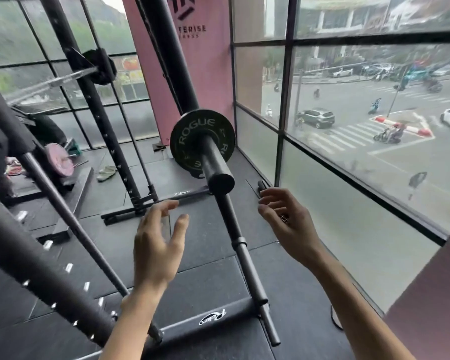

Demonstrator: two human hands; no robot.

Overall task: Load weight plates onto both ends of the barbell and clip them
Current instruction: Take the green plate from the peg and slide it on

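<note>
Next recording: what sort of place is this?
Most likely a gym: a weight plate on a barbell sleeve, a black rack upright with holes, rubber floor mats. Windows overlook a street from above.

The barbell (215, 162) runs out of sight behind the plate (190, 132).

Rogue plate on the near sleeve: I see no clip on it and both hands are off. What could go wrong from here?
1. The Rogue plate sits on the sleeve with no clip visible outside it; if that end dips, it may slide off toward the open left hand and right hand.
2. A spare bar lies on the floor right below, a likely trip hazard.
</note>
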